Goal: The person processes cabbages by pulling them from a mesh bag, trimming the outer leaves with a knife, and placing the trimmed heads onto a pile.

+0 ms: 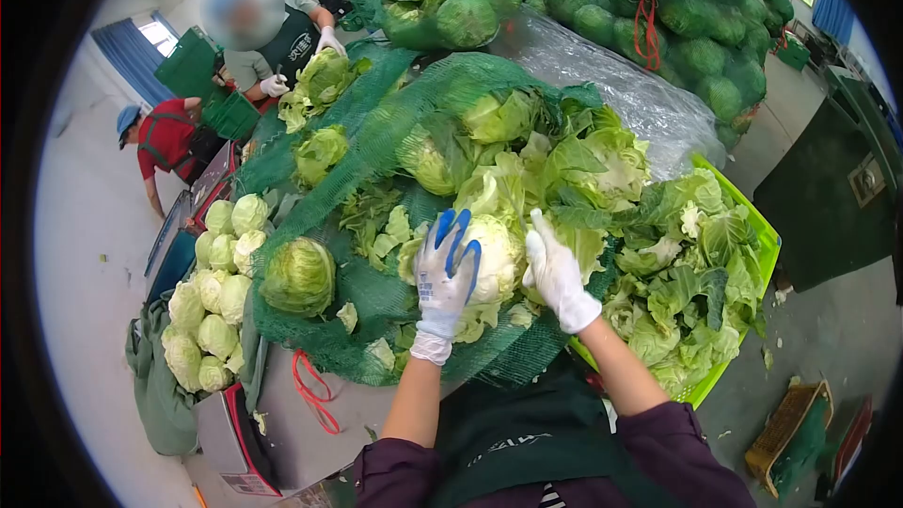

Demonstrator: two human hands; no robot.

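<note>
My left hand (448,275), in a white glove with blue on the fingers, lies with spread fingers against the left side of a pale trimmed cabbage head (496,261). To the right of that head is my right hand (559,273) in a white glove, one digit pointing up and the others curled; what they hold, if anything, is hidden. Loose leaves and untrimmed cabbages (428,158) lie around both hands on green netting (376,152). Another whole cabbage (298,276) sits to the left on the net.
A lime-green crate (767,259) full of leaves stands at the right. Trimmed heads (218,336) are piled at the left. Full net sacks (701,47) lie behind. A co-worker (282,47) handles a cabbage at the upper left, and a person in red (167,143) bends farther left.
</note>
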